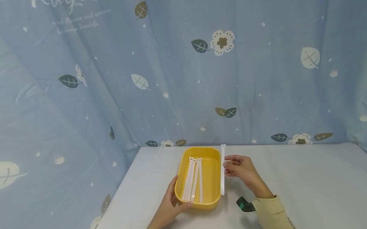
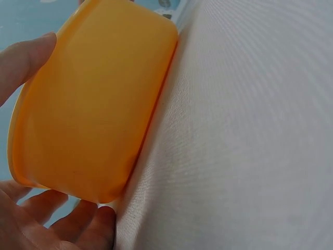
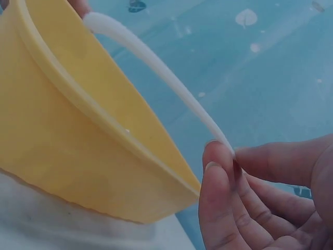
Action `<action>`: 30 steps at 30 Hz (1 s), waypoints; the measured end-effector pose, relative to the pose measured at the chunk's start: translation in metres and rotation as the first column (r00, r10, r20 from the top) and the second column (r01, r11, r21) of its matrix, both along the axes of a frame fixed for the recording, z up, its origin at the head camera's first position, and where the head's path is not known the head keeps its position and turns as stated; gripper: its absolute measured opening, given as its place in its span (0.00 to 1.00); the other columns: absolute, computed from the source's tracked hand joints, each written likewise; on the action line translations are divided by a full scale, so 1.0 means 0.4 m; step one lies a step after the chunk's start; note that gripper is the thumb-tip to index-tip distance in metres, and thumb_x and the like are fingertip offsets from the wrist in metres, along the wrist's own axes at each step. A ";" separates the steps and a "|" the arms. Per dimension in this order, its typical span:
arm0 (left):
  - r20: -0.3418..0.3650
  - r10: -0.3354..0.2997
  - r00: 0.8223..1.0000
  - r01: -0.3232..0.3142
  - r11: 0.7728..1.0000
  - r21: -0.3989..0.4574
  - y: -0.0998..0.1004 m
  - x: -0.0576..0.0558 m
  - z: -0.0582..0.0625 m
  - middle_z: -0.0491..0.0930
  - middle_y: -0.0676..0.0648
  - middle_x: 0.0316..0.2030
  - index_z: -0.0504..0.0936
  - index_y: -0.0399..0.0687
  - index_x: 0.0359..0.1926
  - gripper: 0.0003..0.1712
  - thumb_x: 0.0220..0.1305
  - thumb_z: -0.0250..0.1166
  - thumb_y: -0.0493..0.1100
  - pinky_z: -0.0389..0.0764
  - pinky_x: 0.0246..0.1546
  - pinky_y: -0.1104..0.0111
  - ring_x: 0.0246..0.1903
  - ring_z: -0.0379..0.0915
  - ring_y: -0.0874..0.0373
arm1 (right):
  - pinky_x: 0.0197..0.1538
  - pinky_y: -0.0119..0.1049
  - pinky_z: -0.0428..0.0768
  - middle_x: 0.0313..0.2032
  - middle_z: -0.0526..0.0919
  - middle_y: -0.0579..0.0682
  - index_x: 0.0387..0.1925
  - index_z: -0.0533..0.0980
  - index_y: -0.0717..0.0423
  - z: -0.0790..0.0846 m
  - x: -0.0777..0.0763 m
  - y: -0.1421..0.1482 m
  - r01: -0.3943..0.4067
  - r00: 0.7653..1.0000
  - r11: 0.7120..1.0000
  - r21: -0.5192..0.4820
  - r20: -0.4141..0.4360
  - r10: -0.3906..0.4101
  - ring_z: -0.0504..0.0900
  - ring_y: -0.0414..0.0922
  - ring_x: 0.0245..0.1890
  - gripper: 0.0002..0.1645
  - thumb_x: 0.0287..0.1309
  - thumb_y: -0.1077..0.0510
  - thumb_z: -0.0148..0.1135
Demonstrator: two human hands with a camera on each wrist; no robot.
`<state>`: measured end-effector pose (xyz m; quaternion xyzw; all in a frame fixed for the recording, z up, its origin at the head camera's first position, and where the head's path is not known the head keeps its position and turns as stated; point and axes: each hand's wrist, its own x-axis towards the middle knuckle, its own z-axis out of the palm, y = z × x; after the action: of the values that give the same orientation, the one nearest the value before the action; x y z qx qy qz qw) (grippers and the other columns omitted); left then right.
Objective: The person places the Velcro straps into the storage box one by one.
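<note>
A yellow plastic tray with rounded corners sits on the white table. My left hand holds it at the near left corner; in the left wrist view the thumb lies at its rim and the fingers on another side. Several white cable ties with slotted heads lie lengthwise in the left half of the tray. Between thumb and fingers, my right hand pinches another white cable tie just outside the tray's right rim. This one bends slightly in the right wrist view, its slotted head pointing away.
White cloth covers the table. A blue curtain printed with leaves and flowers hangs behind and at the left. Dark wrist-mounted devices stick out near both sleeves.
</note>
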<state>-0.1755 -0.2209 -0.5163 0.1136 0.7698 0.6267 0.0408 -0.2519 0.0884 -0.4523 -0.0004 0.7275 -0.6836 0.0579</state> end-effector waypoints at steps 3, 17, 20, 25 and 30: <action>0.009 0.003 1.000 -0.003 1.000 -0.001 -0.001 0.001 -0.001 0.47 0.43 0.83 0.41 0.51 0.84 0.62 0.63 0.75 0.41 0.57 0.81 0.47 0.82 0.48 0.42 | 0.38 0.32 0.92 0.35 0.88 0.51 0.58 0.76 0.71 0.000 0.000 -0.005 -0.003 1.000 1.000 -0.023 -0.005 0.003 0.87 0.42 0.29 0.22 0.65 0.66 0.66; 0.037 0.016 0.999 -0.016 1.000 0.010 0.001 0.002 0.005 0.47 0.47 0.84 0.43 0.55 0.84 0.62 0.61 0.77 0.43 0.57 0.82 0.48 0.82 0.47 0.45 | 0.37 0.32 0.92 0.34 0.88 0.50 0.59 0.76 0.70 0.006 0.004 -0.026 -0.016 1.000 0.999 -0.037 -0.014 0.015 0.87 0.41 0.30 0.23 0.64 0.66 0.67; 0.037 0.019 0.999 -0.019 1.000 0.007 0.000 0.001 0.004 0.47 0.47 0.84 0.44 0.56 0.84 0.62 0.60 0.77 0.43 0.57 0.82 0.48 0.82 0.47 0.45 | 0.37 0.32 0.92 0.35 0.89 0.51 0.60 0.75 0.71 0.011 0.005 -0.031 -0.026 0.999 0.999 -0.026 -0.025 0.025 0.87 0.41 0.30 0.24 0.64 0.65 0.67; 0.035 0.016 0.999 -0.016 1.000 -0.001 -0.002 0.003 0.001 0.47 0.47 0.84 0.44 0.56 0.84 0.62 0.61 0.77 0.44 0.56 0.82 0.47 0.82 0.46 0.44 | 0.38 0.34 0.93 0.37 0.89 0.54 0.60 0.76 0.69 0.020 0.000 -0.043 -0.026 0.999 1.000 0.004 -0.020 0.026 0.88 0.42 0.30 0.24 0.64 0.64 0.68; 0.025 0.015 1.000 -0.015 1.000 0.008 -0.001 0.003 0.001 0.46 0.49 0.84 0.45 0.60 0.83 0.60 0.61 0.76 0.43 0.55 0.82 0.47 0.83 0.45 0.45 | 0.37 0.33 0.92 0.39 0.89 0.58 0.59 0.76 0.69 0.029 -0.014 -0.056 -0.031 0.999 0.999 0.028 -0.021 0.032 0.88 0.42 0.29 0.24 0.64 0.64 0.68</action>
<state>-0.1741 -0.2212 -0.5161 0.1001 0.7674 0.6317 0.0454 -0.2577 0.0659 -0.4406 -0.0183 0.7375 -0.6724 0.0608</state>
